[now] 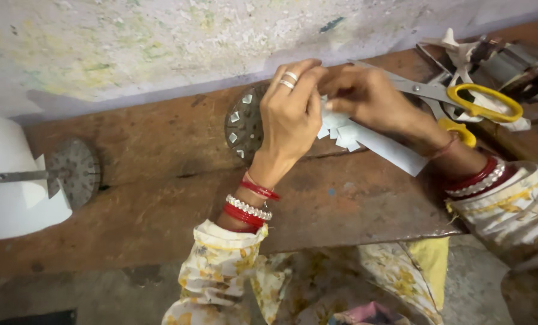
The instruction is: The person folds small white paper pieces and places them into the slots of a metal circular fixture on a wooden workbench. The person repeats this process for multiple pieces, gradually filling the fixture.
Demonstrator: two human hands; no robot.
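Observation:
My left hand (290,117) with rings on its fingers grips a grey round slotted disc (243,124) that stands over the wooden bench. Small white paper pieces sit in the disc's slots. My right hand (368,99) pinches the notched end of a white paper strip (380,144) against the disc's edge. The strip trails down to the right under my right wrist. The far side of the disc is hidden behind my left hand.
Yellow-handled scissors (461,99) lie on the worn wooden bench (160,198) at the right, next to paper scraps and metal parts (509,63). A second disc on a metal shaft (70,171) rests at the left against a white roll (7,180). A pale wall is behind.

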